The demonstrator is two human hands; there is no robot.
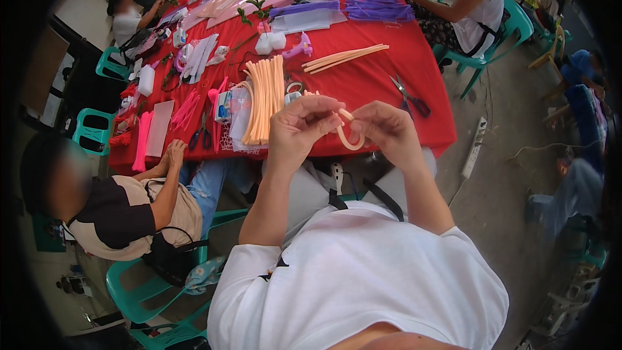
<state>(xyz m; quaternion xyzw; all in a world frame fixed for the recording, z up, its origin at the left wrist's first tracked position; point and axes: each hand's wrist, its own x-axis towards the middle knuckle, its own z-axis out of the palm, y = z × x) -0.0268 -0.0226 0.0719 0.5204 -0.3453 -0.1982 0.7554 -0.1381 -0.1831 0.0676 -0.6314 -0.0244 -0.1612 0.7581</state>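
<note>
Between my two hands, in front of my chest near the table's edge, is a peach pipe cleaner bent into a loop. My left hand pinches one side of it between thumb and fingertips. On the other side my right hand pinches it too, close to where the ends meet. A thick bundle of peach pipe cleaners lies on the red cloth just beyond my left hand. Farther off rest several loose peach pipe cleaners. Scissors with dark handles lie past my right hand.
Purple pipe cleaners, a lilac glue gun and plastic sheets cover the far part of the red table. A seated person is at my left, beside pink pipe cleaners. A power strip lies on the floor at right.
</note>
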